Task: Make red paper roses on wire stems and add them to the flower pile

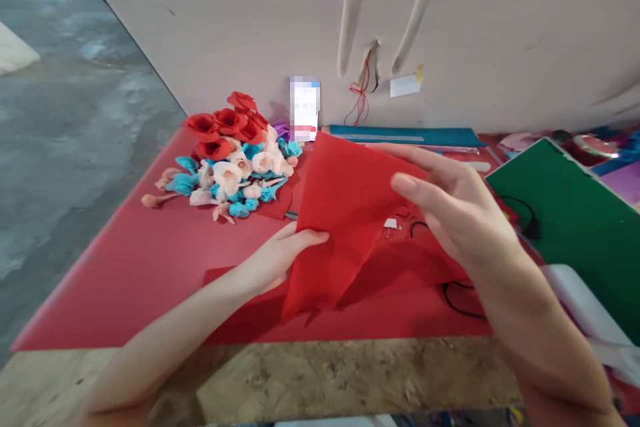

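A folded sheet of red paper [345,207] is held up above the table between both hands. My left hand [287,253] pinches its lower left edge, thumb on the front and fingers behind. At the upper right corner, my right hand [445,193] grips the sheet between thumb and fingers. More red paper [400,267] lies flat on the table underneath. Just behind my left hand, the tip of a dark tool [291,215] pokes out; the sheet hides the rest. Small white scraps [393,223] lie near my right hand.
Red, white and blue paper flowers [230,173] are heaped at the back left of the red-covered table [150,260]. A lit phone [305,107] leans on the wall. Blue sheets [400,135] lie along the back. A green board [570,233] and black cable [460,307] are at right.
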A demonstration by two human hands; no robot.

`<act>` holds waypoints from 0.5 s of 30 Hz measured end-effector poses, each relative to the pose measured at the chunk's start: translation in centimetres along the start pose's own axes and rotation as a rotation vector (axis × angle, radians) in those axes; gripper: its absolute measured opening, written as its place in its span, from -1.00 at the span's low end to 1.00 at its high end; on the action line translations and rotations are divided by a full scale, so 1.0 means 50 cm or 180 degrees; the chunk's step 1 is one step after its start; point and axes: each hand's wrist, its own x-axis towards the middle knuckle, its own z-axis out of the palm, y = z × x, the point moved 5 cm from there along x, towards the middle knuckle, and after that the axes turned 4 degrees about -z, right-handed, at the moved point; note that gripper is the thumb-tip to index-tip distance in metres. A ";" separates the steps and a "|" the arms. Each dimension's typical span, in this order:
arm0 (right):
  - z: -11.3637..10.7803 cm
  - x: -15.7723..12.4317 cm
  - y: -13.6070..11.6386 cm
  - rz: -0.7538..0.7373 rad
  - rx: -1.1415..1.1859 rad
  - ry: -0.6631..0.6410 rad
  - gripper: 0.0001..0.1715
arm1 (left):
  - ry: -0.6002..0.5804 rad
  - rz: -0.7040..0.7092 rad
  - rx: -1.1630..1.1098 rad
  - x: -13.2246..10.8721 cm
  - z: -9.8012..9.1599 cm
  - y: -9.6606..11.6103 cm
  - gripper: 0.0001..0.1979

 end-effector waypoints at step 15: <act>-0.058 -0.040 0.199 0.1668 0.1006 0.0866 -0.85 | -0.0476 -0.0727 0.1440 -0.029 -0.041 -0.119 -0.75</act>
